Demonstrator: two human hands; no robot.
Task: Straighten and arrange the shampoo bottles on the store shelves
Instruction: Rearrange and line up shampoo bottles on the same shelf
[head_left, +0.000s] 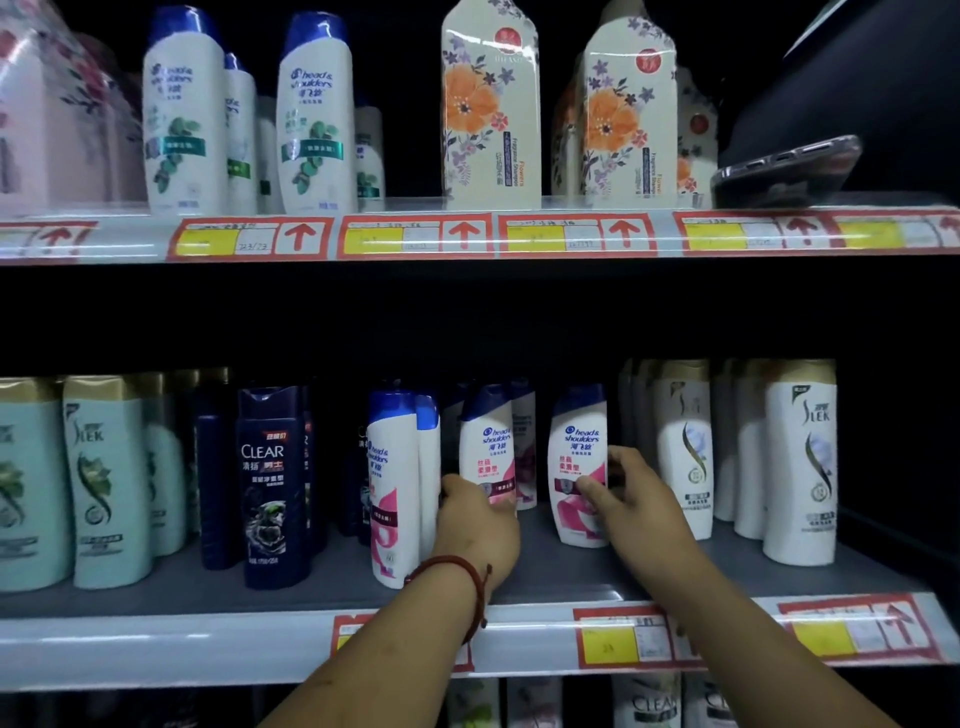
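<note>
On the lower shelf (322, 587) stand several white Head & Shoulders bottles with blue caps and pink labels. My left hand (475, 519) grips the lower part of the middle small bottle (488, 447). My right hand (631, 499) holds the right small bottle (576, 457), thumb on its front label and fingers round its right side. A taller pink-label bottle (392, 483) stands at the front left of them, turned partly sideways, with another close behind it.
A dark blue Clear bottle (270, 483) and pale green Slek bottles (109, 483) stand left; white Slek bottles (800, 462) stand right. The upper shelf carries green-label Head & Shoulders bottles (317, 114), floral packs (488, 104) and a phone (784, 169). Price tags line the shelf edges.
</note>
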